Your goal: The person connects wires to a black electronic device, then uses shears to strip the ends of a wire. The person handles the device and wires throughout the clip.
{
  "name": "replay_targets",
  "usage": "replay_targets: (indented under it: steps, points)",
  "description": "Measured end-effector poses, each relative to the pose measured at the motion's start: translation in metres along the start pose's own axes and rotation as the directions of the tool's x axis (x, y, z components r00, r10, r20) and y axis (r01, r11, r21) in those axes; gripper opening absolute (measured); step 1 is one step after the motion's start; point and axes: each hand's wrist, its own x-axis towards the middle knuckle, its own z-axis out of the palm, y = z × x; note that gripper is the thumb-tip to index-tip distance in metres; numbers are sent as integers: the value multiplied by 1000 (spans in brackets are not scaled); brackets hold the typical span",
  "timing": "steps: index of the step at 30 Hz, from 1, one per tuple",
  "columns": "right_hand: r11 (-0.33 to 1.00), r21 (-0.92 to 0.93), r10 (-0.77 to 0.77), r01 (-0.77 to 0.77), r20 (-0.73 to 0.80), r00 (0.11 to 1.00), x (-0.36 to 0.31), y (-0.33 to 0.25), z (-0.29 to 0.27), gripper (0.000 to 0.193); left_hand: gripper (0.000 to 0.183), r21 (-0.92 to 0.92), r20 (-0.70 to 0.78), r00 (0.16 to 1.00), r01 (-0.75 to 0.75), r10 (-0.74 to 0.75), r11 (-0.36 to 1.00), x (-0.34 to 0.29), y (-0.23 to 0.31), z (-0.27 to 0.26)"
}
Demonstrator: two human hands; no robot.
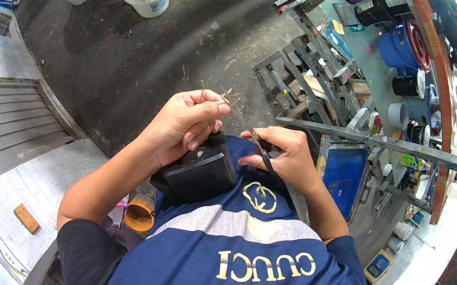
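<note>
My left hand [195,121] is closed in a pinch in front of my body. Several thin, twig-like strands [231,98] stick out from its fingertips. My right hand [283,151] grips a slim blade-like tool with a dark handle [266,159]. Its narrow grey shaft slants up to the strands, and the tip meets or overlaps them; I cannot tell which. Directly below my left hand is a black box-shaped thing [201,176] against my shirt, with a small pale bit [200,154] on top.
On the right stands a metal frame rack [315,80] beside a bench holding paint cans and a blue bucket [397,48]. Below it lies a blue tray [343,177]. An orange-rimmed pipe or pot [139,213] sits by my left side. A white bucket [151,4] stands ahead on the dark floor.
</note>
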Motion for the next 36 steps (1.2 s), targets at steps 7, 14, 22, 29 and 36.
replay_targets:
  steps: [7,14,22,29,36]
  points:
    - [903,-426,-125,60,-127,984,-3,-11,0,48,16,10,-9,1000,-1,1,1000,1,-2,-4]
    - [864,-494,-180,92,-132,975,-6,-9,1,42,17,66,-34,999,7,-5,998,-1,-1,-2]
    - [839,-534,-193,102,-117,974,-6,-5,-5,46,15,42,-34,998,53,-52,998,-2,-1,0]
    - [800,-581,-262,149,-114,958,-4,-3,-8,47,11,48,-43,996,75,-73,996,-4,3,3]
    - [784,-605,-254,139,-108,961,-3,-6,-11,45,10,30,-30,997,68,-67,997,-5,5,5]
